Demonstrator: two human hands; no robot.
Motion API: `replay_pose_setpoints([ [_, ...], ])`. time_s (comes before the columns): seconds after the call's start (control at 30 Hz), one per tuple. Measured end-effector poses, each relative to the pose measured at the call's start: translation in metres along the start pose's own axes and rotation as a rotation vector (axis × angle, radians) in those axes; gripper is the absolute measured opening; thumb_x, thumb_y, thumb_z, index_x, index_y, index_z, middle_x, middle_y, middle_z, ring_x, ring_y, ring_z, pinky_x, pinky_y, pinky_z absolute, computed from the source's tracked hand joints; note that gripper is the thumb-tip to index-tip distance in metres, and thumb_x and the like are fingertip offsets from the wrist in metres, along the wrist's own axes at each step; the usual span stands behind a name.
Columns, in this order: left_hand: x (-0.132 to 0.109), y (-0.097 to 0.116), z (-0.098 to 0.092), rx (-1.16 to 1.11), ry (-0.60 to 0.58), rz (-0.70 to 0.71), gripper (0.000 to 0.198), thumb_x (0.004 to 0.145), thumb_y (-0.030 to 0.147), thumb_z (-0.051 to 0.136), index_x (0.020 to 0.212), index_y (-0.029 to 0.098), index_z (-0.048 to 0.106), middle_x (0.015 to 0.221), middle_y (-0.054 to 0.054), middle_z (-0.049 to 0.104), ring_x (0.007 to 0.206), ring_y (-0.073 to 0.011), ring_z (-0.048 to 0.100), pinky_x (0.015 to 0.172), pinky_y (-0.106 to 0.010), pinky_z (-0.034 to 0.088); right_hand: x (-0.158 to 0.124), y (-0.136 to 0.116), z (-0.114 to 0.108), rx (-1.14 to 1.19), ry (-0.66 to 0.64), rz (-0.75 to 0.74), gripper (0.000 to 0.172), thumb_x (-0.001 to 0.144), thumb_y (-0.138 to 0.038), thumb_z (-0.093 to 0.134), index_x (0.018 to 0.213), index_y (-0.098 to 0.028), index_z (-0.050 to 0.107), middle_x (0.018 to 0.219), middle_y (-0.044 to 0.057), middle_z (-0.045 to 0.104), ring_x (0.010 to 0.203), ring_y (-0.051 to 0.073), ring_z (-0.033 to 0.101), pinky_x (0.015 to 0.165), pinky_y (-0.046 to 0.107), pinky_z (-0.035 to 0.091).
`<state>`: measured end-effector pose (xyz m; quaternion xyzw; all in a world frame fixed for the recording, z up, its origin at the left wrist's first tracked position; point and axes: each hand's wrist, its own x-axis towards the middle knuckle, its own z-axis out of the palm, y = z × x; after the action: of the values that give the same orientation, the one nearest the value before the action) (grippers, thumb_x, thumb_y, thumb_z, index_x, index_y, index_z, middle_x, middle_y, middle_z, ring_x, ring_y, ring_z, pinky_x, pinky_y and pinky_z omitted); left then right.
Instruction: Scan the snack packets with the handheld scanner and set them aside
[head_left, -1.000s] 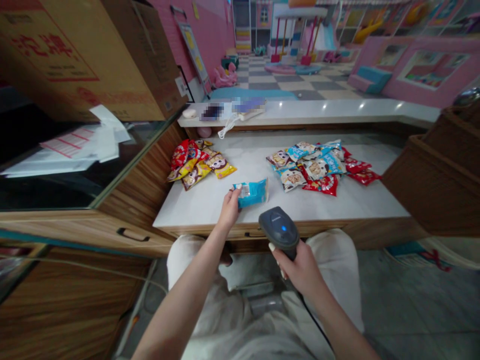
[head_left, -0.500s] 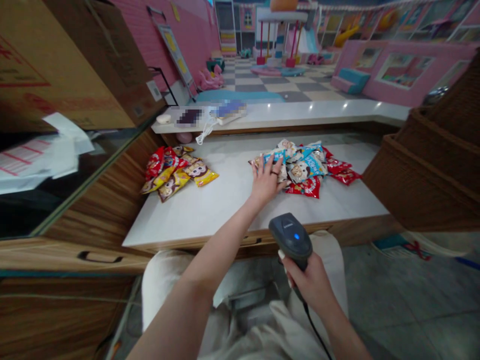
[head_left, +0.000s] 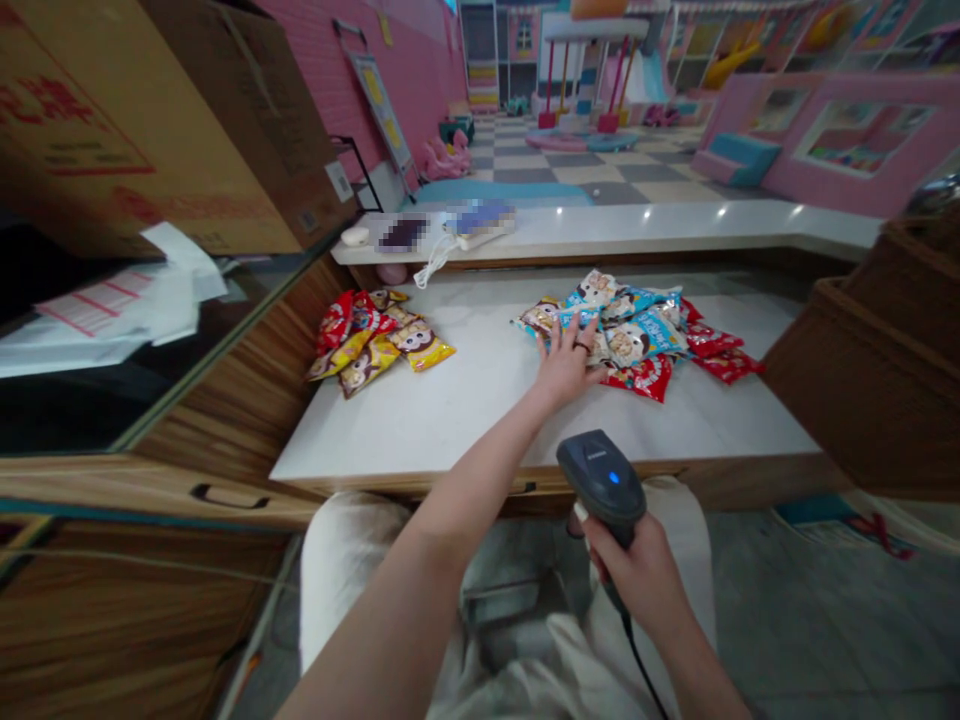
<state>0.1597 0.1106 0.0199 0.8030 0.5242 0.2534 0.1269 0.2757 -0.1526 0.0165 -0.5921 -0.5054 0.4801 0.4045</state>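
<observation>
My left hand lies with fingers spread on the near left side of a pile of snack bags, touching a blue-and-white snack bag. Red snack bags stick out from the pile's front and right, and a brown-and-yellow bag shows at its left end. My right hand is wrapped round the handle of a dark grey barcode scanner. The scanner has a blue light on top and is held above my lap, its head toward the desk. A second group of yellow bags and red bags lies at the desk's left.
A white desktop carries both groups of bags. On the raised ledge behind lie blurred-out flat objects and a white cable. Cardboard boxes and papers stand at left. A brown woven basket borders the right.
The whole view has shifted, so the desk and its contents appear further right. My left hand stays on the pile, and the scanner remains in my right hand.
</observation>
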Motion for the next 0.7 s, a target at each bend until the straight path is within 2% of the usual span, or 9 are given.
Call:
replay_pose_setpoints([
  [0.1, -0.022, -0.016, -0.018, 0.007, 0.041, 0.077, 0.088, 0.108, 0.048, 0.066, 0.186, 0.030, 0.029, 0.195, -0.015, 0.022, 0.182, -0.0449, 0.012, 0.143, -0.075, 0.016, -0.001, -0.002, 0.005, 0.007, 0.009, -0.012, 0.041, 0.089, -0.060, 0.082, 0.077, -0.023, 0.072, 0.050, -0.001, 0.062, 0.042, 0.021, 0.060, 0.046, 0.031, 0.051],
  [0.17, -0.039, -0.038, -0.037, 0.040, 0.096, 0.073, 0.080, 0.110, 0.042, 0.064, 0.184, 0.027, 0.037, 0.193, -0.015, 0.028, 0.181, -0.0407, 0.019, 0.145, -0.068, 0.015, -0.002, -0.003, 0.009, 0.013, -0.007, -0.020, 0.040, 0.089, -0.060, 0.082, 0.079, -0.022, 0.073, 0.050, -0.001, 0.062, 0.042, 0.021, 0.061, 0.046, 0.031, 0.051],
  [0.27, -0.059, -0.089, -0.072, 0.124, 0.200, -0.135, 0.079, 0.106, 0.032, 0.069, 0.179, 0.019, 0.044, 0.191, -0.020, 0.032, 0.180, -0.0421, 0.025, 0.146, -0.065, 0.015, -0.003, -0.003, 0.016, 0.008, -0.063, -0.025, 0.040, 0.092, -0.059, 0.083, 0.078, -0.023, 0.071, 0.050, -0.001, 0.063, 0.042, 0.021, 0.063, 0.046, 0.030, 0.051],
  [0.37, -0.071, -0.145, -0.104, 0.191, 0.305, -0.372, 0.086, 0.099, 0.028, 0.079, 0.177, 0.013, 0.045, 0.191, -0.025, 0.030, 0.179, -0.0471, 0.022, 0.145, -0.068, 0.012, -0.004, -0.002, 0.023, 0.000, -0.081, -0.022, 0.042, 0.094, -0.059, 0.082, 0.075, -0.025, 0.067, 0.052, 0.000, 0.065, 0.042, 0.021, 0.064, 0.045, 0.030, 0.051],
  [0.47, -0.078, -0.185, -0.123, 0.189, 0.342, -0.457, 0.090, 0.094, 0.024, 0.086, 0.171, -0.002, 0.046, 0.187, -0.035, 0.029, 0.177, -0.0530, 0.021, 0.143, -0.070, 0.007, -0.005, -0.002, 0.029, -0.008, -0.080, -0.016, 0.044, 0.093, -0.062, 0.082, 0.073, -0.026, 0.064, 0.052, 0.001, 0.066, 0.041, 0.021, 0.064, 0.045, 0.029, 0.051],
  [0.57, -0.080, -0.201, -0.128, 0.165, 0.301, -0.458, 0.083, 0.092, 0.021, 0.089, 0.160, -0.011, 0.052, 0.181, -0.041, 0.037, 0.174, -0.0554, 0.028, 0.143, -0.069, 0.006, -0.006, -0.004, 0.032, -0.022, -0.067, -0.022, 0.044, 0.090, -0.063, 0.082, 0.073, -0.027, 0.064, 0.053, 0.001, 0.066, 0.041, 0.021, 0.063, 0.044, 0.029, 0.050],
  [0.7, -0.083, -0.196, -0.123, 0.219, 0.276, -0.461, 0.065, 0.099, 0.027, 0.079, 0.153, -0.005, 0.063, 0.173, -0.038, 0.051, 0.168, -0.0513, 0.041, 0.143, -0.066, 0.012, -0.009, -0.008, 0.032, -0.040, -0.057, -0.046, 0.041, 0.090, -0.060, 0.081, 0.073, -0.027, 0.063, 0.053, 0.001, 0.065, 0.042, 0.020, 0.062, 0.043, 0.028, 0.048],
])
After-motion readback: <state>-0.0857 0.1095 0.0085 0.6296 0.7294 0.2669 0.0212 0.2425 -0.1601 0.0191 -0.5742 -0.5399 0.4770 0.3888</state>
